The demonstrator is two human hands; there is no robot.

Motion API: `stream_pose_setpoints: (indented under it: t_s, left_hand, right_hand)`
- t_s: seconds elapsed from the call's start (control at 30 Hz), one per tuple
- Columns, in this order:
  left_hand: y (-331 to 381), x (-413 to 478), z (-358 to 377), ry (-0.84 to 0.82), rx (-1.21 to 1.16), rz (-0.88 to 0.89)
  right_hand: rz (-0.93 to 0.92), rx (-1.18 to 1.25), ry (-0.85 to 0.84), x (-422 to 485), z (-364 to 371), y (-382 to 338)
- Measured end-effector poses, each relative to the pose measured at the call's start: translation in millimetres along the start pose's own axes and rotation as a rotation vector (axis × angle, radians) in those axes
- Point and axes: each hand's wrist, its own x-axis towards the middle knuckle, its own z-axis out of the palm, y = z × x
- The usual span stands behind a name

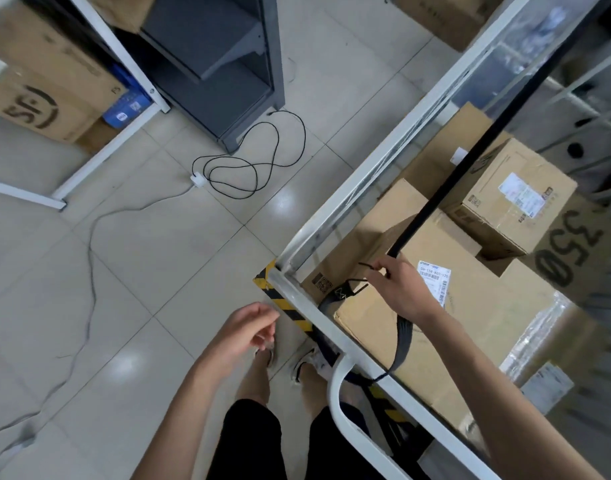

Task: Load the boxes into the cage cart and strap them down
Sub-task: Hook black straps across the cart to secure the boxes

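Observation:
The white-framed cage cart (311, 306) stands at the right, filled with several cardboard boxes (477, 299). A black strap (446, 181) runs taut from the upper right down across the boxes. My right hand (401, 289) reaches over the cart's near rail and grips the strap's lower end above the big labelled box. A buckle (342, 292) on a grey strap lies just left of that hand, and more grey strap (402, 341) hangs below my wrist. My left hand (245, 330) hovers outside the cart's corner with loosely curled fingers, holding nothing.
A black cable (259, 161) with a white adapter lies coiled on the tiled floor. A dark metal shelf unit (227, 64) stands behind it. A white rack with cardboard boxes (44, 88) fills the upper left. My feet stand by the cart's yellow-black striped base edge (290, 306).

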Motion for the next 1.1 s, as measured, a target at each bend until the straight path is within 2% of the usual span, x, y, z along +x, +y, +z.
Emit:
stream_pose_setpoints:
  t_s: [0.1, 0.17, 0.23, 0.3, 0.5, 0.67, 0.77, 0.93, 1.1]
  left_hand:
    - [42, -7, 30, 0.01, 0.126, 0.219]
    - [63, 4, 58, -0.05, 0.399, 0.308]
    - [80, 16, 89, -0.111, 0.673, 0.306]
    - [95, 25, 117, -0.139, 0.804, 0.274]
    - [117, 22, 158, -0.183, 0.778, 0.237]
    - [122, -2, 182, -0.086, 0.652, 0.228]
    - [133, -15, 198, -0.037, 0.669, 0.255]
    - [158, -29, 225, 0.001, 0.636, 0.28]
    - [176, -34, 238, 0.011, 0.615, 0.256]
  right_hand:
    - [-0.023, 0.033, 0.007, -6, -9, -5]
    - [-0.031, 0.049, 0.011, -10, -12, -6]
    - [-0.033, 0.072, 0.027, -14, -14, -7]
    - [-0.035, 0.104, 0.049, -19, -19, -4]
    - [-0.029, 0.168, 0.093, -36, -37, 9]
    - [-0.098, 0.463, 0.138, -43, -51, 10]
    - [-0.078, 0.673, 0.157, -45, -56, 7]
    - [-0.086, 0.954, 0.045, -54, -68, 8]
    - [-0.036, 0.978, 0.054, -75, -76, 19]
